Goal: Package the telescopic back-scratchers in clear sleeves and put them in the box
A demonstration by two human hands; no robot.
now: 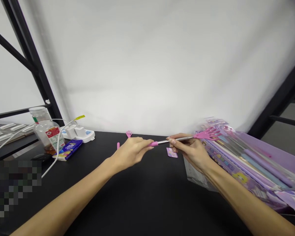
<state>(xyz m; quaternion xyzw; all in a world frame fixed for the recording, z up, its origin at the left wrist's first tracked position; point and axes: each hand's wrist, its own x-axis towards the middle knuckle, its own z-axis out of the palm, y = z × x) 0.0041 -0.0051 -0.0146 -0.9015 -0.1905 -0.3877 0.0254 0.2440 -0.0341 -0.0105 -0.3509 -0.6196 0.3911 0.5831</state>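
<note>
A pink back scratcher with a silver metal rod and a hand-shaped head is held level above the black table. My left hand is closed around its pink handle. The fingers of my right hand pinch the metal rod, and the pink head sticks out past them to the right. Behind my left hand lies a second pink back scratcher, its head and a handle end showing, the rest hidden. A small purple card lies on the table between my hands.
On the right stands a purple box filled with wrapped back scratchers, with a clear plastic bag beside it. To the left are a plastic jar, a blue packet and a white power strip with cables. A white wall rises behind the table.
</note>
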